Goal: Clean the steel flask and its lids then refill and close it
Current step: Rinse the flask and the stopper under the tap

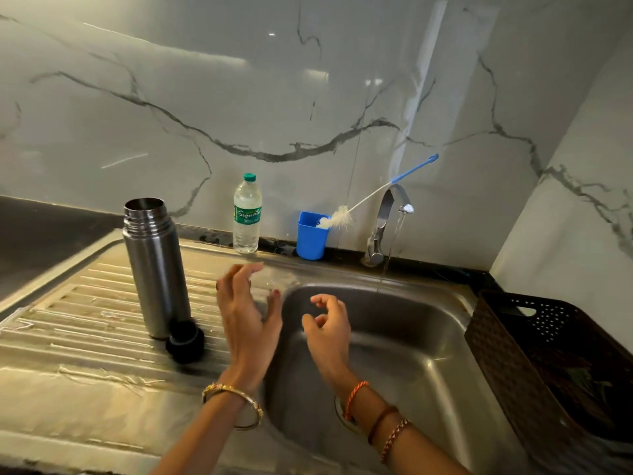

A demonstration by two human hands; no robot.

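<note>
Your left hand (247, 311): centre frame, raised, fingers spread and loosely bent, holding nothing; bangle at the wrist. Your right hand (329, 329): just right of it, fingers loosely curled, empty; thread bands on forearm.

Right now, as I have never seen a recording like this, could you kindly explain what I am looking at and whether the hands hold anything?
This is one picture from a camera worn on a person's head, looking down at a steel sink. There is no machine: the left hand and right hand are bare, and both hold nothing. The open steel flask stands upright on the draining board, with a black lid at its base. Behind stand a water bottle and a blue cup holding a bottle brush. The tap is running. A dark basket sits on the right.
</note>
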